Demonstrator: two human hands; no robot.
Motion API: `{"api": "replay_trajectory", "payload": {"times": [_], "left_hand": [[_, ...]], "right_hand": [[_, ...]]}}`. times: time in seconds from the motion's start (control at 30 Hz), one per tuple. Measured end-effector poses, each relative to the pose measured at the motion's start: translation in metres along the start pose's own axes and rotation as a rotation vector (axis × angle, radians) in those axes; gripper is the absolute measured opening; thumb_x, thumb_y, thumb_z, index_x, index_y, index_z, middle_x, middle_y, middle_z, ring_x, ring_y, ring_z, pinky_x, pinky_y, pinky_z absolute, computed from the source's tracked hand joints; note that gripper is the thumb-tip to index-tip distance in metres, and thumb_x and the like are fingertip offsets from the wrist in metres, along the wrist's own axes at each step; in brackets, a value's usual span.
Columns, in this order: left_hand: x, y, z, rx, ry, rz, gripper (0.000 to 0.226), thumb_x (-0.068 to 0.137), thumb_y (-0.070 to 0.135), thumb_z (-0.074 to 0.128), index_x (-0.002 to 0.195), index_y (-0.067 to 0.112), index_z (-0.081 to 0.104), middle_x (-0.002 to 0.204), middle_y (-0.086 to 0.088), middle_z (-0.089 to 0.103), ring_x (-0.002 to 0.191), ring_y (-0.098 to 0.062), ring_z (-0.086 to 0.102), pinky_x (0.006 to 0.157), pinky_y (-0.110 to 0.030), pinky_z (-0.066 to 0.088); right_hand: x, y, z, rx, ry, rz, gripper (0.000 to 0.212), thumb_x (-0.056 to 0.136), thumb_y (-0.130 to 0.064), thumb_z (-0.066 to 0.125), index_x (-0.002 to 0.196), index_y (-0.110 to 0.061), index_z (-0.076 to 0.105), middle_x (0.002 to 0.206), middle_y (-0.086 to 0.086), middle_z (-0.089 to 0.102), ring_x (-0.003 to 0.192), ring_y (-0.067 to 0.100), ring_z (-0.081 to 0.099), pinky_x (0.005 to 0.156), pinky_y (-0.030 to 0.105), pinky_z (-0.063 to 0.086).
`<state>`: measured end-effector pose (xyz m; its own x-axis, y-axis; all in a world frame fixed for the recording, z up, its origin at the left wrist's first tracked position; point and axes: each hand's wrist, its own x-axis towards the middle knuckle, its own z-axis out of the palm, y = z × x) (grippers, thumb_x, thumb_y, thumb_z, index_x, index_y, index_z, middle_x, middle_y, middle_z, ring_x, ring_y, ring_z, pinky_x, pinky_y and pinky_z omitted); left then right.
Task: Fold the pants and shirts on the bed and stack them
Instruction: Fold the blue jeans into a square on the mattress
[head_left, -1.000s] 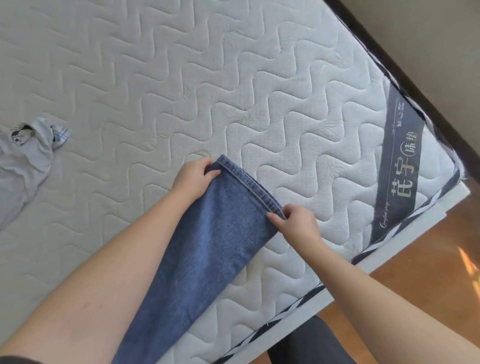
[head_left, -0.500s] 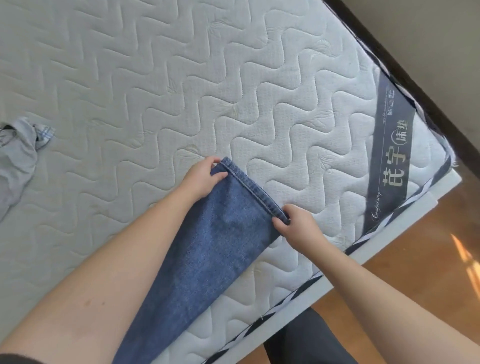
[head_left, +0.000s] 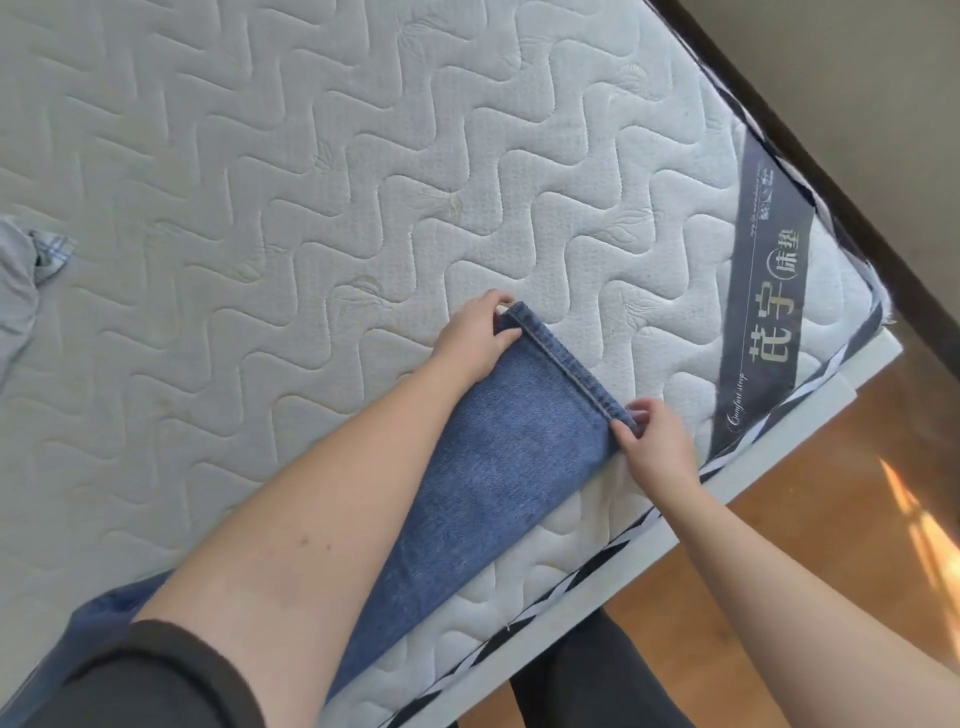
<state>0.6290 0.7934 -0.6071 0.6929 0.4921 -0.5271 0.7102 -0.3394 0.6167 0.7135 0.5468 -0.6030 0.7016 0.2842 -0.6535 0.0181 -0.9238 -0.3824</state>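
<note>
Forearms fill the bottom of my view, the left one with a dark sleeve (head_left: 156, 675) pushed up above the elbow. Between and under them a blue denim pant leg (head_left: 498, 478) lies flat along the near edge of the white quilted mattress (head_left: 260, 208), running from the lower left up to its stitched hem. I see my left hand (head_left: 475, 338) at the far corner of that hem, thumb over the denim and fingers curled beneath, pinching the fabric. My right hand (head_left: 657, 447) pinches the near corner of the hem between thumb and fingertips, just inside the mattress edge with its black-and-white striped piping (head_left: 571, 577). Past the right hand a dark grey label band with pale lettering (head_left: 763, 322) crosses the mattress corner. Far left, well apart from the pants, a crumpled light grey garment (head_left: 21, 291) sits half out of view. Orange-brown wooden floor (head_left: 831, 519) shows to the right.
</note>
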Motion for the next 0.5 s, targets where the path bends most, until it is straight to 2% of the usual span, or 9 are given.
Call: {"api": "replay_trajectory", "payload": {"times": [0.07,0.13,0.2,0.3,0.4,0.5], "left_hand": [[-0.008,-0.011,-0.003,0.027,0.03,-0.004,0.056,0.088,0.029,0.071,0.138,0.021,0.047,0.125,-0.005,0.058,0.114,-0.022,0.056,0.099,-0.038,0.045],[-0.019,-0.029,-0.009,0.081,0.045,-0.054,0.059,0.086,0.035,0.073,0.137,0.021,0.047,0.12,-0.001,0.059,0.112,-0.022,0.057,0.098,-0.041,0.046],[-0.03,-0.05,-0.017,0.119,0.019,-0.152,0.055,0.083,0.042,0.076,0.128,0.021,0.052,0.11,0.003,0.06,0.106,-0.021,0.059,0.095,-0.042,0.047],[-0.042,-0.075,-0.026,0.175,-0.083,-0.288,0.049,0.077,0.046,0.08,0.114,0.021,0.058,0.106,0.004,0.061,0.103,-0.02,0.06,0.093,-0.038,0.049],[-0.051,-0.088,-0.028,0.286,-0.145,-0.318,0.034,0.079,0.037,0.08,0.102,0.023,0.059,0.103,0.003,0.061,0.102,-0.023,0.061,0.091,-0.036,0.049],[-0.058,-0.094,-0.025,0.227,-0.08,-0.246,0.021,0.085,0.026,0.074,0.095,0.021,0.056,0.097,0.002,0.062,0.097,-0.026,0.061,0.083,-0.035,0.048]], "right_hand": [[0.001,-0.009,0.004,-0.015,0.021,-0.078,0.041,0.088,-0.034,0.07,0.122,-0.014,0.058,0.114,0.006,0.062,0.104,0.025,0.059,0.093,0.043,0.048],[0.003,-0.025,0.01,-0.051,0.029,-0.202,0.049,0.087,-0.034,0.071,0.128,-0.013,0.056,0.119,0.008,0.061,0.111,0.026,0.055,0.098,0.04,0.044],[0.011,-0.046,0.015,-0.056,-0.003,-0.279,0.055,0.088,-0.032,0.07,0.136,-0.012,0.051,0.127,0.01,0.058,0.119,0.027,0.052,0.104,0.039,0.039],[0.033,-0.09,0.021,-0.037,-0.073,-0.336,0.064,0.09,-0.032,0.069,0.144,-0.013,0.042,0.136,0.008,0.054,0.126,0.026,0.049,0.108,0.041,0.037],[0.06,-0.131,0.027,-0.046,-0.167,-0.315,0.063,0.087,-0.034,0.072,0.14,-0.014,0.045,0.128,0.006,0.058,0.117,0.025,0.055,0.098,0.039,0.044],[0.079,-0.15,0.03,-0.142,-0.223,-0.294,0.041,0.085,-0.033,0.075,0.118,-0.015,0.058,0.109,0.006,0.062,0.096,0.022,0.056,0.075,0.029,0.04]]}}
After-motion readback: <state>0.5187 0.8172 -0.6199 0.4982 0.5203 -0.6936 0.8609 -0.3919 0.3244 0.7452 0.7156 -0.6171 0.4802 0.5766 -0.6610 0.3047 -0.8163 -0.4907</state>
